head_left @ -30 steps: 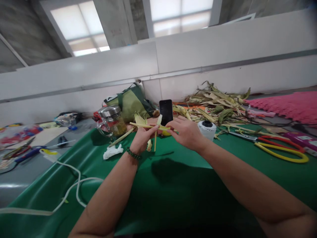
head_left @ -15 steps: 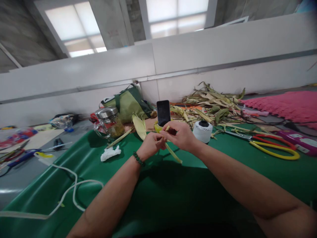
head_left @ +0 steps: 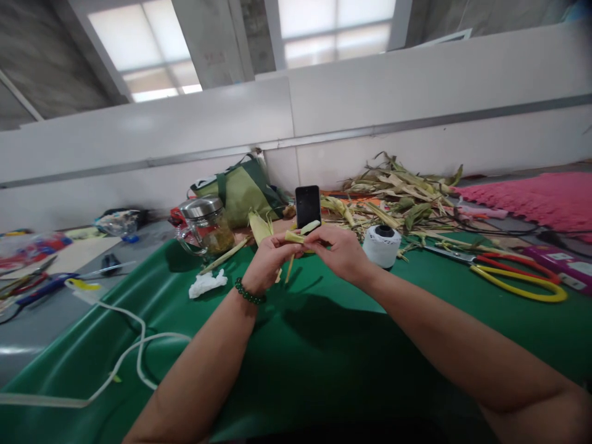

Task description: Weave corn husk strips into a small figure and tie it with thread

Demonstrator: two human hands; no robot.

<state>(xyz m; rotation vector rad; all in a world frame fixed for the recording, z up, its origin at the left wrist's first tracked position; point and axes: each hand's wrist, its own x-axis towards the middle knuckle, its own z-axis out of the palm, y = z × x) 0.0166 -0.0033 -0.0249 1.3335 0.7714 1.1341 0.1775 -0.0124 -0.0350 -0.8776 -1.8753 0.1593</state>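
My left hand [head_left: 269, 262], a green bead bracelet on its wrist, pinches a pale yellow-green corn husk strip [head_left: 295, 237]. Close against it, my right hand [head_left: 341, 251] has its thumb and fingers closed on the strip's other end. A lighter folded part [head_left: 311, 227] stands up between the fingertips, and a thin end hangs below the left fingers. Just behind the hands is an upright phone [head_left: 308, 206]. A larger pale corn husk [head_left: 259, 228] lies behind the left hand. To the right of the right hand stands a cone of white thread [head_left: 382, 246].
Scissors [head_left: 520, 274] with red and yellow handles lie at the right, near a purple box [head_left: 562, 266]. Dried husks [head_left: 407, 200] are heaped behind. A lidded glass jar [head_left: 210, 233], a green bag [head_left: 245, 200], crumpled tissue [head_left: 207, 283] and a white cord [head_left: 141, 348] are leftward.
The husk strip has turned in my hands: its long end no longer points down to the right, and a folded part shows above the fingers. My left hand has shifted slightly left.
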